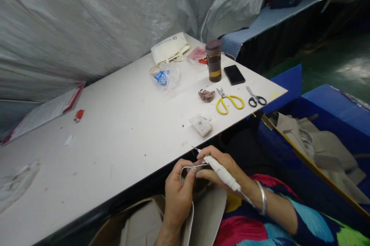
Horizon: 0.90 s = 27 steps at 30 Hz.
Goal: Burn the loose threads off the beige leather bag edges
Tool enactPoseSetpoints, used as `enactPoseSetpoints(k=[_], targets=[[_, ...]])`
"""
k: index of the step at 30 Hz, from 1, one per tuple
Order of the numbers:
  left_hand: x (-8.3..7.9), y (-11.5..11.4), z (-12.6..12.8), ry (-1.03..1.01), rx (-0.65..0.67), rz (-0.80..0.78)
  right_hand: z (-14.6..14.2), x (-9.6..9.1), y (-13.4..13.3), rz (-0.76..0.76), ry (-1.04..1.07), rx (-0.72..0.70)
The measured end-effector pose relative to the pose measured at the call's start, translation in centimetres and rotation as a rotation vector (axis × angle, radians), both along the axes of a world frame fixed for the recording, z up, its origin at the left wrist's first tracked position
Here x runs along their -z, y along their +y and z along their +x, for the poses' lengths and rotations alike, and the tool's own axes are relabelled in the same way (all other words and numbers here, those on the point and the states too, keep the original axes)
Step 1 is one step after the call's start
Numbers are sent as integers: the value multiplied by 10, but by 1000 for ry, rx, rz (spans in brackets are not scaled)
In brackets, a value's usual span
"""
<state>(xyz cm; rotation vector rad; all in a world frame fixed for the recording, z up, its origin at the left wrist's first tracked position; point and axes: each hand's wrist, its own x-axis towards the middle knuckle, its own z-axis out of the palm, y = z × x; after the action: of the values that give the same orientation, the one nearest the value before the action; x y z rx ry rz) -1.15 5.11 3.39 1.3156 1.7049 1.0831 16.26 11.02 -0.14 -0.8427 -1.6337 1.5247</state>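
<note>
My right hand (235, 171) is closed around a thin pointed tool (222, 173), awl-like, with a white wrapped handle; its slim metal tip points up and left, over the table edge. A white cord (182, 173) loops between the two hands. My left hand (178, 192) pinches the cord, thumb and fingers pressed together. Below the hands hangs a beige piece of material (212, 209) with a pale edge, across my lap. What lies between the fingertips is partly hidden.
On the white table (115, 138) lie a small white pad (201, 125), yellow-handled scissors (229, 101), black-handled scissors (256, 97), a brown crumpled bit (206, 95), a phone (234, 74) and a bottle (214, 61). A blue bin (326, 103) holds beige pieces at right.
</note>
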Motion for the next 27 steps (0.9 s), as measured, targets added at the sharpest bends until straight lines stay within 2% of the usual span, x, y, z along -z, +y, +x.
enactPoseSetpoints(k=[4,9,17,23,27], targets=[[3,-8,5,58,-48,27,0,-1,-12,24,-36,45],[4,-11,9,7,-58,28,2,-4,-17,57,-17,25],[-4,-9,12,-25,83,-20,17,-14,-15,119,-78,-36],[-9,-3,16,-90,189,-38,27,-17,-22,298,-109,-10],[-11,0,0,-159,157,4,28,-11,-26,353,-110,58]])
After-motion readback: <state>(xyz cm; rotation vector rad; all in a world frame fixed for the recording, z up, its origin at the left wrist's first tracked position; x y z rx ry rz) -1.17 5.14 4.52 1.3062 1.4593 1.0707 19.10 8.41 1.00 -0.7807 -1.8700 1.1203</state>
